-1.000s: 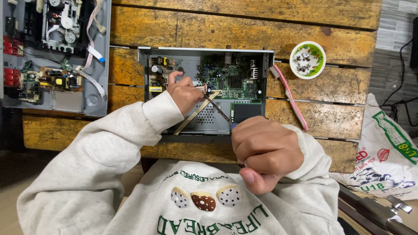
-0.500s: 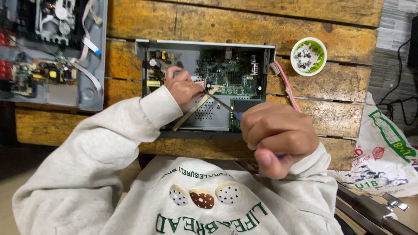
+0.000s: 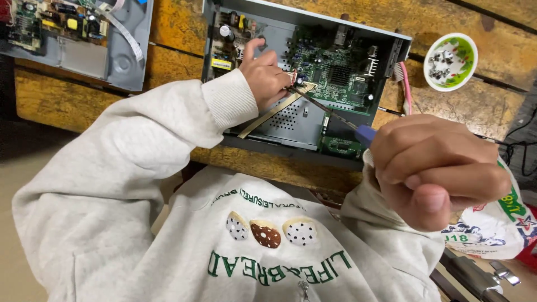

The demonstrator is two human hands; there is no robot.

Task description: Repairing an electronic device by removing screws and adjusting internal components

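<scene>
Two hands work over an opened grey electronics case lying on the wooden worktop. The left hand pinches a flat ribbon cable by the green circuit board — apparently steadying it. The right hand is fisted round a screwdriver, tip aimed at the pinch. A small green-rimmed bowl — well apart — holds what look like loose screws.

The left arm, in a pale grey sleeve, reaches forward and to the right, elbow bent, cuff at the wrist. The left hand lies palm down, fingers curled, forefinger stretched ahead and thumb pressed to the fingertips in a pinch. The right hand is raised close to the camera, fist closed tight in a grip, thumb folded in front
</scene>
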